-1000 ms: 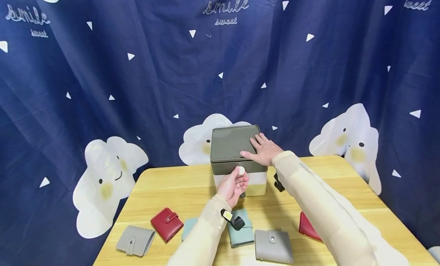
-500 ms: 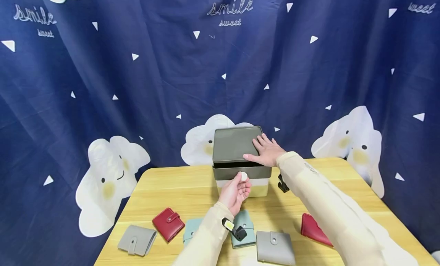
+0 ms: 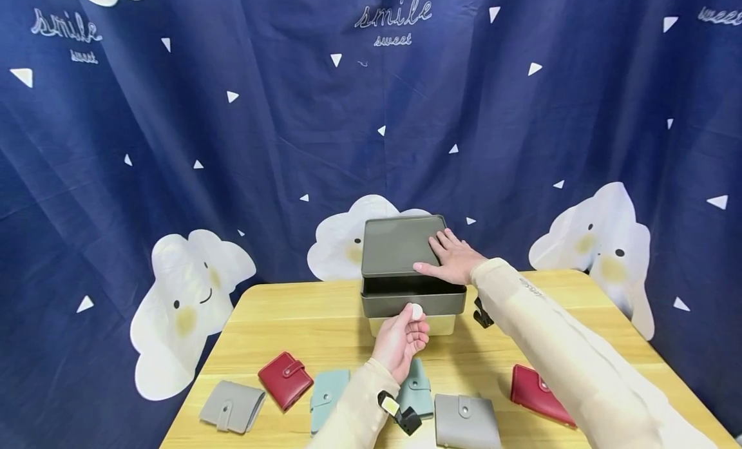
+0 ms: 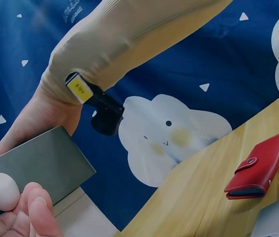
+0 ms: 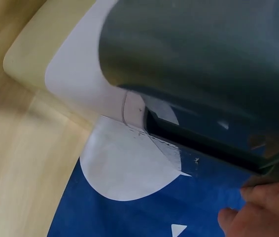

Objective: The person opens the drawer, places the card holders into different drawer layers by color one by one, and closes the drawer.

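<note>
A small stacked drawer box, dark grey above, white and pale yellow below, stands at the table's back. Its grey top drawer is pulled out toward me, with a dark gap behind its front; its contents are hidden. My left hand pinches the round white knob between thumb and curled fingers; the left wrist view shows this knob close up. My right hand rests with spread, straight fingers on the right of the box's top. Some right fingers appear at the right wrist view's edge.
Along the table's front lie snap wallets: grey, red, light blue, another light blue partly behind my left arm, grey and red. A blue curtain hangs behind the box.
My left hand has drawn the top drawer out toward me from nearly closed, widening the gap under the lid. My right hand has stayed on the box's top. The view has shifted slightly.
</note>
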Available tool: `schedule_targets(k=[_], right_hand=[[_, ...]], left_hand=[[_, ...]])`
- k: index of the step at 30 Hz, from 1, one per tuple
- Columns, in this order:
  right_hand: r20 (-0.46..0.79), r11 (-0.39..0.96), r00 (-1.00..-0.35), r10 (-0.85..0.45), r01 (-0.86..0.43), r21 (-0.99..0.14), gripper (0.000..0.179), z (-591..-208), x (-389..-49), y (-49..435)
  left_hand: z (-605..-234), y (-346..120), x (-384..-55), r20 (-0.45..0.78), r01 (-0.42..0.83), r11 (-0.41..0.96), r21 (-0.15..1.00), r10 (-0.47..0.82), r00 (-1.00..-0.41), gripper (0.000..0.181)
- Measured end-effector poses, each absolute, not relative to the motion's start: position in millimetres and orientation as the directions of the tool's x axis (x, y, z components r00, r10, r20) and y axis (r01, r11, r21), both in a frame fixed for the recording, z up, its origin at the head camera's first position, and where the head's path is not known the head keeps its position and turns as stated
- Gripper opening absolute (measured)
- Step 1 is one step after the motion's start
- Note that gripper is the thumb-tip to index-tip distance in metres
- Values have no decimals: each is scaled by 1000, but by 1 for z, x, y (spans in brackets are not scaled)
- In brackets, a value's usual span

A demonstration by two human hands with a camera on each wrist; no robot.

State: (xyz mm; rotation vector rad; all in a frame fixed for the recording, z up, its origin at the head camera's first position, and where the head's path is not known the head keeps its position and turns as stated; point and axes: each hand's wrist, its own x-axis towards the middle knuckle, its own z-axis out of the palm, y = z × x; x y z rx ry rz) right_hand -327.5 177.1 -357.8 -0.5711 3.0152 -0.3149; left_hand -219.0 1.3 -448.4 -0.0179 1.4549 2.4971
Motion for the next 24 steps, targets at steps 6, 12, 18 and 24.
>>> schedule_targets(k=[6,12,18,24], right_hand=[[-18,914,-931,-365,-355,-199,103,-360,-330,178],[-23,910,-929,-369,-357,-210,103,-360,-330,178],[-26,911,-929,-369,-356,-208,102,-362,-331,178],[-22,909,-927,-374,-362,-204,101,-362,-333,179]], left_hand=[[-448,2,-210,-131,-209,-461,862,197,-972,35],[-449,0,-204,-113,-186,-440,879,186,-976,38],[-450,0,-199,-136,-204,-436,876,182,-974,36],[-450,0,-193,-129,-196,-443,875,178,-976,39]])
